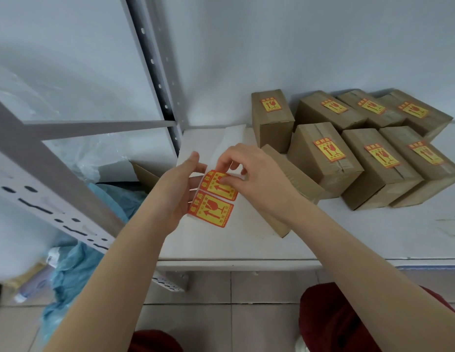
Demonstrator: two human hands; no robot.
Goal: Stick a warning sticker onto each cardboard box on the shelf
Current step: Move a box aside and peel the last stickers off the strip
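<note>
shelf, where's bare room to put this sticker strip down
The sticker strip could go on bare shelf right front, between the stickered boxes and the front edge, or left of the plain box. Back right is crowded.

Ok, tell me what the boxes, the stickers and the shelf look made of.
Boxes: brown cardboard, matte, with tape along the seams. Stickers: probably printed paper, maybe vinyl; slight sheen. Shelf: smooth white board, possibly painted metal or laminate; its post: grey painted metal, punched holes.
</note>
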